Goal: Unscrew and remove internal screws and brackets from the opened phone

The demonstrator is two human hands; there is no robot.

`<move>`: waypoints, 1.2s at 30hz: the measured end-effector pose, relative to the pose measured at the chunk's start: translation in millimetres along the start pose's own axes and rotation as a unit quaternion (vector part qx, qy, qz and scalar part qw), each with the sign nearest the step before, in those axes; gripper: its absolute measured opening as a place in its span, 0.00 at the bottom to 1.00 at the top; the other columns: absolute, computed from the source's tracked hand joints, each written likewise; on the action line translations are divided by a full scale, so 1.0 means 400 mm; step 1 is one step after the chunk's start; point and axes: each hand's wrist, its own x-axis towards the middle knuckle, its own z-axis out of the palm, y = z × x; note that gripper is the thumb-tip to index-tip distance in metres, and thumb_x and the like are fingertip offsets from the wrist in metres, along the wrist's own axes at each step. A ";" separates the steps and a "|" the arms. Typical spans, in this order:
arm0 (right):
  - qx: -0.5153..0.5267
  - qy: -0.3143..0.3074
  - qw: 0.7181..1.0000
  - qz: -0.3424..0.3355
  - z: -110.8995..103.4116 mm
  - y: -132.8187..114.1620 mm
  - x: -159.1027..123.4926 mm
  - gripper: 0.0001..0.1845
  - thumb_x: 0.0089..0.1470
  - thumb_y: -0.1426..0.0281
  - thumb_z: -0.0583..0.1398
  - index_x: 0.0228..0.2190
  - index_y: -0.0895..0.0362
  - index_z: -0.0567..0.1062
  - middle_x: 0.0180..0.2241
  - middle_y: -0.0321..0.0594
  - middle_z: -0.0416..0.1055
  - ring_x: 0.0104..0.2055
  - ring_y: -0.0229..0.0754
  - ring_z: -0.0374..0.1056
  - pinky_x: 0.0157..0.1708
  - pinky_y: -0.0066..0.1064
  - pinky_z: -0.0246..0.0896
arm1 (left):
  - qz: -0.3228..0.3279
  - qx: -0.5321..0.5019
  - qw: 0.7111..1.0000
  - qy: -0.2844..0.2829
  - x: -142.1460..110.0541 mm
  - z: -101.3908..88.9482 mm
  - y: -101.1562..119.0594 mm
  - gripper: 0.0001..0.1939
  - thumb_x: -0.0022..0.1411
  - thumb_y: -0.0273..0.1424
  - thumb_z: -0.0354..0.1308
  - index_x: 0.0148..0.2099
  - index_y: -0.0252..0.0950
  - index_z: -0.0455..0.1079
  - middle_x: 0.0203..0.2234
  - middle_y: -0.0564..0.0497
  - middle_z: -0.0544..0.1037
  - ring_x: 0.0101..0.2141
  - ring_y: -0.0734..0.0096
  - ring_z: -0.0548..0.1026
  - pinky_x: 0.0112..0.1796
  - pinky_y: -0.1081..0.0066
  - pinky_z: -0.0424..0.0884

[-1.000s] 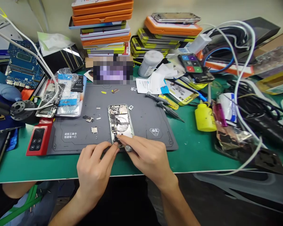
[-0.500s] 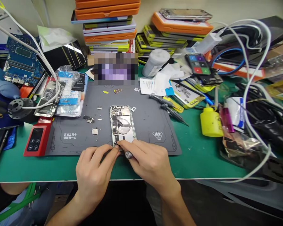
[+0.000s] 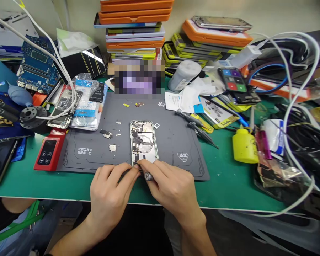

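An opened phone [image 3: 144, 142] lies on the dark grey mat, its inner boards and a round coil area exposed. My left hand [image 3: 110, 190] is closed at the phone's lower left corner, its fingertips gripping the bottom edge. My right hand [image 3: 173, 188] is closed round a screwdriver [image 3: 148, 176]; the cross-marked butt of its handle pokes out between the fingers. The working tip and the phone's bottom end are hidden by my fingers. Left of the phone lie a small camera-like module [image 3: 106, 134] and a metal plate [image 3: 112, 147]. A SIM tray [image 3: 156, 125] sits to its right.
Two more screwdrivers [image 3: 198, 129] rest on the mat's right side. A red control box [image 3: 50, 151] stands at the left edge, a yellow bottle [image 3: 244, 145] on the right. White cables [image 3: 290, 106] loop over the right side. Stacked orange cases [image 3: 136, 16] rise behind.
The camera view has turned slightly, so the whole scene sits a little farther right. Both hands keep almost the same grip and place at the phone's bottom end.
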 end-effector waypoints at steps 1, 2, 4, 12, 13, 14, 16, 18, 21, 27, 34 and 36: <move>-0.001 0.002 1.000 -0.001 -0.001 -0.001 0.000 0.14 0.68 0.80 0.57 0.43 0.60 0.83 0.28 0.35 0.78 0.26 0.39 0.70 0.28 0.34 0.55 | -0.001 -0.001 1.000 0.000 -0.001 0.000 0.000 0.07 0.71 0.22 0.67 0.49 0.35 0.81 0.42 0.51 0.87 0.37 0.65 0.76 0.41 0.64 0.73; -0.001 0.002 1.000 -0.001 -0.002 -0.001 0.000 0.14 0.69 0.80 0.57 0.44 0.60 0.82 0.28 0.35 0.78 0.26 0.39 0.70 0.28 0.34 0.55 | -0.002 -0.001 1.000 0.001 -0.002 0.001 0.001 0.07 0.71 0.22 0.67 0.49 0.35 0.81 0.42 0.51 0.87 0.37 0.65 0.76 0.41 0.64 0.72; -0.002 0.000 1.000 -0.003 -0.002 -0.001 0.001 0.14 0.69 0.79 0.56 0.44 0.60 0.82 0.28 0.35 0.77 0.26 0.39 0.70 0.28 0.34 0.56 | -0.002 -0.001 1.000 0.005 -0.003 0.001 0.001 0.05 0.72 0.23 0.67 0.48 0.36 0.81 0.41 0.52 0.87 0.37 0.65 0.76 0.41 0.64 0.72; -0.026 -0.003 0.999 -0.031 0.000 -0.002 0.007 0.17 0.70 0.82 0.54 0.43 0.60 0.82 0.25 0.34 0.74 0.25 0.38 0.65 0.27 0.34 0.53 | -0.002 0.006 1.000 0.007 -0.008 0.003 -0.002 0.05 0.71 0.24 0.68 0.48 0.36 0.82 0.41 0.52 0.87 0.37 0.65 0.75 0.40 0.63 0.70; -0.028 -0.002 0.999 -0.034 0.000 -0.003 0.008 0.17 0.70 0.82 0.54 0.43 0.60 0.82 0.25 0.34 0.74 0.24 0.38 0.65 0.27 0.34 0.53 | -0.002 0.006 1.000 0.008 -0.009 0.004 -0.002 0.05 0.71 0.24 0.68 0.48 0.36 0.82 0.41 0.52 0.87 0.36 0.65 0.75 0.40 0.63 0.70; -0.029 0.000 0.999 -0.035 0.000 -0.003 0.008 0.17 0.69 0.82 0.53 0.43 0.61 0.82 0.25 0.34 0.74 0.24 0.38 0.65 0.27 0.34 0.53 | -0.002 0.005 1.000 0.008 -0.009 0.004 -0.003 0.05 0.71 0.24 0.68 0.48 0.36 0.82 0.41 0.52 0.87 0.37 0.65 0.75 0.40 0.63 0.70; -0.032 0.001 0.999 -0.037 -0.001 -0.002 0.009 0.18 0.69 0.83 0.53 0.43 0.61 0.82 0.25 0.34 0.74 0.25 0.38 0.65 0.27 0.34 0.53 | -0.002 0.005 1.000 0.007 -0.010 0.004 -0.003 0.05 0.71 0.24 0.68 0.48 0.36 0.82 0.41 0.52 0.87 0.37 0.65 0.75 0.40 0.63 0.70; -0.036 -0.001 0.999 -0.038 -0.001 -0.002 0.010 0.19 0.69 0.83 0.53 0.43 0.60 0.82 0.24 0.34 0.74 0.25 0.38 0.65 0.27 0.34 0.54 | -0.001 0.005 1.000 0.006 -0.010 0.005 -0.004 0.05 0.72 0.24 0.68 0.48 0.36 0.82 0.41 0.52 0.87 0.37 0.65 0.75 0.40 0.63 0.70; -0.038 -0.004 0.999 -0.035 -0.002 -0.003 0.010 0.19 0.69 0.83 0.53 0.44 0.60 0.82 0.24 0.34 0.74 0.24 0.38 0.65 0.26 0.34 0.54 | -0.003 0.006 1.000 0.003 -0.012 0.005 -0.005 0.05 0.72 0.24 0.68 0.48 0.37 0.82 0.42 0.52 0.87 0.37 0.65 0.75 0.40 0.63 0.70; -0.019 0.013 0.999 -0.025 -0.001 -0.006 0.002 0.17 0.70 0.82 0.54 0.44 0.60 0.82 0.27 0.35 0.77 0.26 0.38 0.68 0.28 0.33 0.56 | -0.006 0.006 1.000 0.001 -0.013 0.005 -0.004 0.05 0.72 0.25 0.67 0.48 0.38 0.82 0.42 0.52 0.87 0.37 0.66 0.76 0.41 0.63 0.71; -0.027 0.002 0.999 -0.037 0.000 -0.001 0.000 0.18 0.69 0.84 0.53 0.45 0.61 0.82 0.27 0.35 0.78 0.26 0.38 0.68 0.28 0.34 0.57 | -0.001 0.010 1.000 0.007 -0.006 0.002 -0.002 0.05 0.74 0.26 0.65 0.48 0.38 0.82 0.40 0.52 0.87 0.36 0.66 0.77 0.39 0.64 0.72; -0.031 -0.001 0.999 -0.043 -0.001 0.000 0.004 0.19 0.69 0.84 0.52 0.45 0.61 0.82 0.26 0.35 0.77 0.25 0.38 0.67 0.27 0.34 0.56 | -0.002 0.009 1.000 0.006 -0.006 0.002 -0.002 0.05 0.74 0.25 0.66 0.48 0.38 0.82 0.41 0.52 0.87 0.36 0.66 0.77 0.40 0.64 0.72</move>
